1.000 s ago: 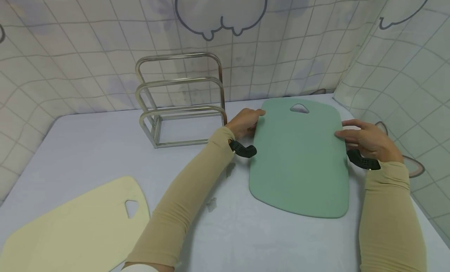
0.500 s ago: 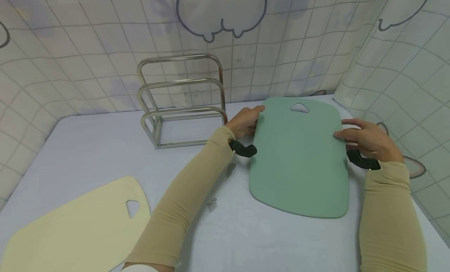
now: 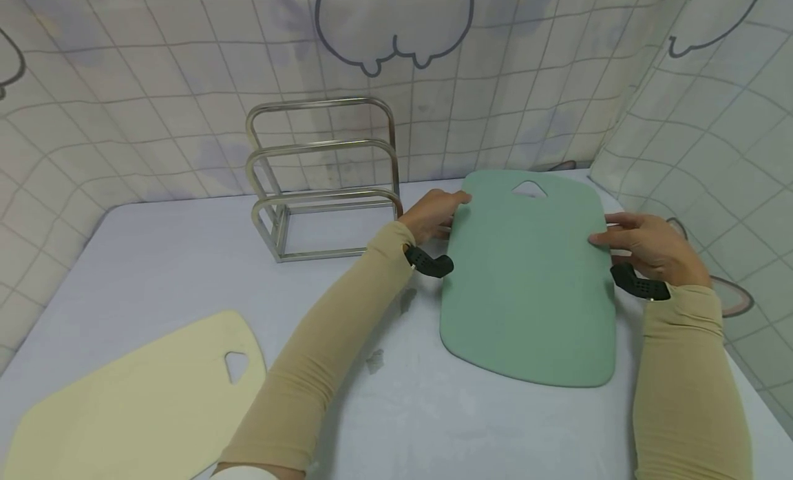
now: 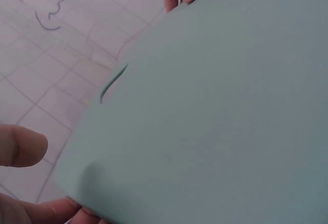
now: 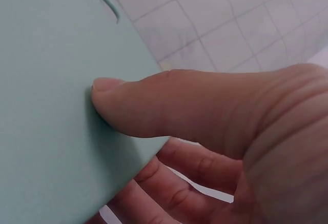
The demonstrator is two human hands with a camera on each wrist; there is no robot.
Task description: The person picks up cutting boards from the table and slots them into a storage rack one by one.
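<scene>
"Head view: what is in hand?"

"Mint-green cutting board (image 3: 529, 287), right half of the white-topped table (image 3: 180, 266), handle cut-out at its far end. Left hand (image 3: 430, 215) on its left edge, right hand (image 3: 653, 249) on its right."

"Left hand, closer?"

"Left wrist view: fingers (image 4: 51, 211) bent at the board's edge, tips partly hidden below it. Loose hold. Thumb near that edge; whether it presses, I cannot tell."

"Right hand?"

"Right wrist view: thumb (image 5: 138, 106) extends over the board's face, fingers curled beneath. Board held between."

"Does it lie flat?"

"Cannot tell whether the underside touches the table throughout."

"Neighbours?"

"Metal rack (image 3: 322, 147), three rounded hoops, upright toward the back, just left of the left hand. Pale yellow cutting board (image 3: 136, 404) flat at near left, cut-out toward the right, beside the tan left sleeve (image 3: 322, 363). Behind everything, grid-patterned wall covering (image 3: 186, 87) with dark outline drawings."
</scene>
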